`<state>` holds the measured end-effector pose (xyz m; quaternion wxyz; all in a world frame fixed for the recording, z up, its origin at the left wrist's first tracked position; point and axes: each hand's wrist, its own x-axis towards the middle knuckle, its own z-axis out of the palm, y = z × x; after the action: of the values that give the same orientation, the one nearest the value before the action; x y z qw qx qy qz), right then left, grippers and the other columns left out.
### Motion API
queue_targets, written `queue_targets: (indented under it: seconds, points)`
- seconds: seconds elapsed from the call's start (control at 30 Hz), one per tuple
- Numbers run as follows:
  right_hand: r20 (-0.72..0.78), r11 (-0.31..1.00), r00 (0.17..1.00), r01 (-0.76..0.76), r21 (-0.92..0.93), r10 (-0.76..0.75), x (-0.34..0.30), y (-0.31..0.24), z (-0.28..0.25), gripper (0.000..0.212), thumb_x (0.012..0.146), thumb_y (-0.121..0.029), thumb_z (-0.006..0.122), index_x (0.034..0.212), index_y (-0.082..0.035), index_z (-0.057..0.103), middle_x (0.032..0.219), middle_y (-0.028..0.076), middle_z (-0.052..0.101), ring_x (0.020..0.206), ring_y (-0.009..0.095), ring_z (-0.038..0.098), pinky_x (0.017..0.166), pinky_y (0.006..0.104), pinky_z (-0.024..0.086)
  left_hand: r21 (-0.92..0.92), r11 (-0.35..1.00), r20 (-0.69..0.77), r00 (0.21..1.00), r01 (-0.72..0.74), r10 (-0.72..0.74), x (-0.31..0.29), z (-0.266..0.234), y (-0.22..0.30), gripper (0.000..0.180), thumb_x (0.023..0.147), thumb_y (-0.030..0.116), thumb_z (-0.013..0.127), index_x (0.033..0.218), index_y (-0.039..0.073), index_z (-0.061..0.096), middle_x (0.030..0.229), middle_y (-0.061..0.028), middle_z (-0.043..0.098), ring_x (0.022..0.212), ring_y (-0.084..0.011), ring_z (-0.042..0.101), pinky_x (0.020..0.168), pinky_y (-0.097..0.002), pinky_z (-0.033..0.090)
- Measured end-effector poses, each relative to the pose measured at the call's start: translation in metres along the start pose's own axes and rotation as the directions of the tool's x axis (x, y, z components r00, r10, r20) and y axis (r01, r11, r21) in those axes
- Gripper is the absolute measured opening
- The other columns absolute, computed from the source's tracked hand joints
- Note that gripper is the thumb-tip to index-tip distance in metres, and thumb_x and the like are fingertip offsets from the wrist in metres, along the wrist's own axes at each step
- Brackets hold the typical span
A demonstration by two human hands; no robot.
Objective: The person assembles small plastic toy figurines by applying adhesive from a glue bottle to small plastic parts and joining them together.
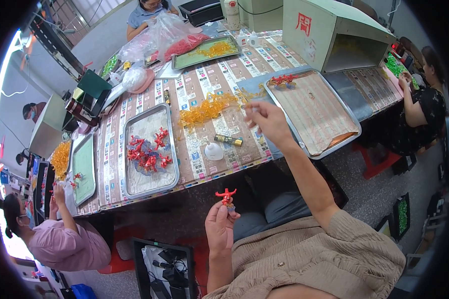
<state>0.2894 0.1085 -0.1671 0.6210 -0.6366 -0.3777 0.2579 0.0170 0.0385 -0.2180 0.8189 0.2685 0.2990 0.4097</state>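
Observation:
My left hand [220,226] is closed round a small figurine [226,195], red with outstretched arms and a bluish see-through base, held upright in front of my lap. Over the table, my right hand [267,122] has bent fingers held partly apart, slightly blurred, and nothing shows between them. It hovers beside a loose heap of yellow see-through pieces [204,110]. Left of the heap, a metal tray [173,149] holds several red figurines [147,155] and bluish pieces. To the right, a paper-lined tray [317,112] has a few red figurines [284,79] at its far end.
Near the table edge are a white squeeze bottle [214,151] and a dark cylinder [228,140]. A green-lined tray [197,59] with yellow pieces lies farther back. A pale box-shaped booth [329,37] stands far right. Co-workers sit left, right and behind the table.

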Motion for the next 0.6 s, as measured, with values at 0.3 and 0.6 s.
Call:
queue_targets:
  seconds: [0.3,0.6]
  points:
    - [0.364,0.925,0.911,-0.294,0.242,0.195,-0.105,-0.006,-0.029,0.031,0.091,-0.008,0.059,0.121,0.003,0.058,0.096,0.009,0.066,0.076,0.013,0.064,0.064,0.0222,0.054,-0.102,0.993,0.08,0.996,0.052,-0.044,0.011,0.022,-0.004,0.03,0.097,0.015,0.052,0.121,-0.002,0.053,0.11,-0.0088,0.06,0.088,-0.0136,0.061,0.082,-0.0311,0.053]
    - [0.309,0.987,0.949,-0.111,0.12,0.069,-0.152,-0.017,-0.031,0.02,0.083,0.0,0.067,0.103,0.002,0.067,0.092,0.008,0.066,0.081,0.013,0.066,0.066,0.0216,0.053,-0.083,0.989,0.14,0.984,0.126,-0.114,0.008,0.034,-0.017,0.033,0.095,0.015,0.055,0.123,-0.001,0.052,0.116,-0.0093,0.06,0.097,-0.0159,0.061,0.087,-0.0311,0.051]
